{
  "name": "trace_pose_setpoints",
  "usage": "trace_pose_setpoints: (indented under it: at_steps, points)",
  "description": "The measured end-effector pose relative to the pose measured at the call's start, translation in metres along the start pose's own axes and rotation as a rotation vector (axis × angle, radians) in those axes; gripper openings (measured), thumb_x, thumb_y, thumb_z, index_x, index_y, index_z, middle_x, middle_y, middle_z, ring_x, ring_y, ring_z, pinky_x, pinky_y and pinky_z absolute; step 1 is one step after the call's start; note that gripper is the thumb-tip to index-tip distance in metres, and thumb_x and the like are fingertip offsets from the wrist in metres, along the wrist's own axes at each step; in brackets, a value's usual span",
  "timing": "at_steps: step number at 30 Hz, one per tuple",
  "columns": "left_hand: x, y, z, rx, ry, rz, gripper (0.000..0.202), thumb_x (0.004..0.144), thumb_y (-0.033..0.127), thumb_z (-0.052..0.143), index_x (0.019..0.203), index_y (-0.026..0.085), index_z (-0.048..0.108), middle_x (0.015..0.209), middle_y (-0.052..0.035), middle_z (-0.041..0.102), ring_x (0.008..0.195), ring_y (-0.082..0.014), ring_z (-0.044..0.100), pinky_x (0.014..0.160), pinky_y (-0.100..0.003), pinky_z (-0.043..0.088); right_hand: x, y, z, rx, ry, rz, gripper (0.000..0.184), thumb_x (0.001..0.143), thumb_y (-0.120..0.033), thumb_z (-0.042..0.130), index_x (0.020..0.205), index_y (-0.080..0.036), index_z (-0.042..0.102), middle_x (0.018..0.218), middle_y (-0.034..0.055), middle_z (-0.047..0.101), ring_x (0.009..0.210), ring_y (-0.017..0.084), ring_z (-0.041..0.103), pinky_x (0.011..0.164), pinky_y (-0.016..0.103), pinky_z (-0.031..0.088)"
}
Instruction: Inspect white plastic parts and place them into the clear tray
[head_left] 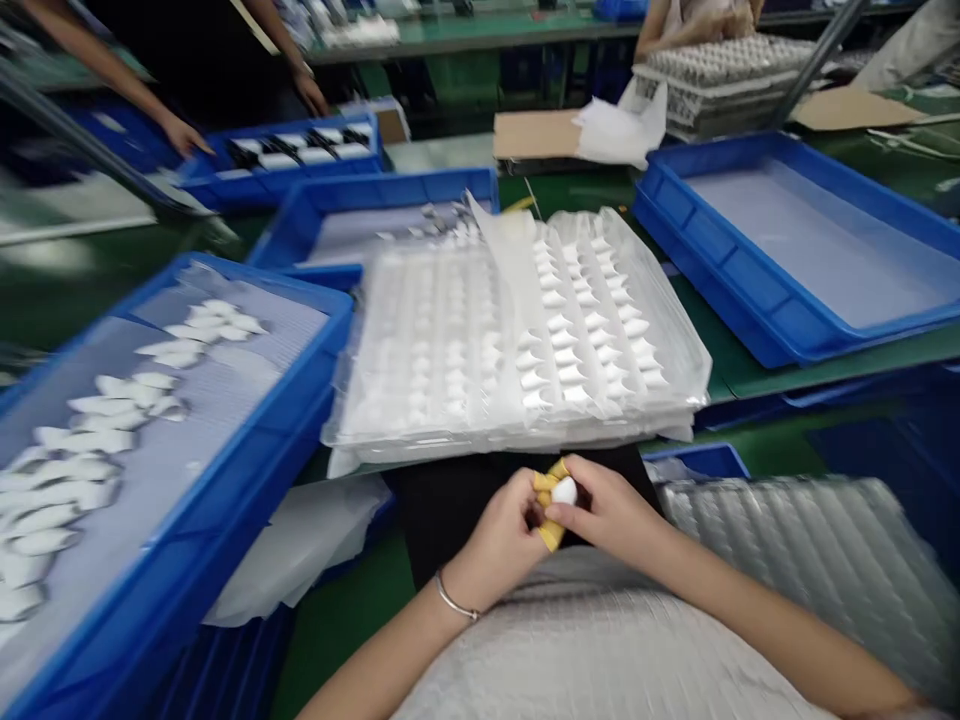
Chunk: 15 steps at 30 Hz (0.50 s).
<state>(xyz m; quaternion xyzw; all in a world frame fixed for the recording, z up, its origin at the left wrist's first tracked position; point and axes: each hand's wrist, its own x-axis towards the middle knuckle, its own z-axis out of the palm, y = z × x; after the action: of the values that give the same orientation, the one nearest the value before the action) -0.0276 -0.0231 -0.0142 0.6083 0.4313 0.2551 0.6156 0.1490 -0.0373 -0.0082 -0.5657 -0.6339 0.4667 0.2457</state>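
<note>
My left hand (504,535), with a bracelet at the wrist, meets my right hand (611,510) low in front of my body. Between them is a small, smooth white part (564,491) with a rounded end, and the fingers of both hands are closed around it. Yellow finger covers (553,534) show on some fingertips. Just beyond my hands lies a clear plastic tray (352,410) holding rows of similar white parts (570,372). A thin white sheet (506,250) covers part of its left half.
At left, a blue bin (300,370) holds several white pointed pieces (97,440). Another blue bin (750,300) stands at right, and one more (480,185) is behind the tray. Ribbed clear trays (810,560) lie at lower right. Two people work across the table.
</note>
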Motion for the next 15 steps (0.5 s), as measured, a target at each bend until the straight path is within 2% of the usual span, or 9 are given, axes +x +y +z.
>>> trace_pose_setpoints:
  at_steps: [3,7,11,15]
  points:
    - [-0.002,0.006,0.0,0.055,0.021,-0.014,0.014,0.078,0.019,0.063,0.08,0.018,0.049,0.071,0.0035,0.049,0.061,-0.0086,0.043,0.054,-0.022,0.035,0.002,0.0,0.006,-0.04,-0.002,0.008,0.028,0.091,-0.041,0.056,0.076,-0.019,0.045,0.073,-0.0019,0.051,0.066,0.014,0.045,0.06,0.026,0.032]
    - [-0.007,0.006,0.001,-0.055,-0.03,-0.044,0.021,0.072,0.014,0.064,0.078,0.018,0.045,0.068,0.0055,0.046,0.058,-0.0069,0.04,0.052,-0.021,0.032,0.006,0.01,0.012,0.17,-0.056,0.046,0.042,0.095,-0.055,0.04,0.071,-0.02,0.039,0.067,-0.0024,0.046,0.062,0.014,0.045,0.057,0.026,0.035]
    - [-0.007,0.0,0.003,-0.166,-0.09,-0.081,0.028,0.069,0.019,0.073,0.08,0.017,0.047,0.07,0.0039,0.051,0.059,-0.007,0.043,0.053,-0.021,0.033,0.009,0.025,0.017,0.38,-0.158,0.227,0.059,0.084,-0.078,0.036,0.07,-0.021,0.043,0.054,-0.0035,0.045,0.046,0.012,0.042,0.045,0.025,0.03]
    - [0.003,-0.011,0.0,-0.252,-0.155,-0.142,0.05,0.053,0.034,0.088,0.079,0.018,0.048,0.066,0.0047,0.051,0.056,-0.0069,0.043,0.053,-0.022,0.032,0.013,0.035,0.016,0.423,-0.062,0.259,0.065,0.075,-0.086,0.043,0.065,-0.021,0.044,0.051,-0.0028,0.045,0.044,0.012,0.041,0.044,0.025,0.027]
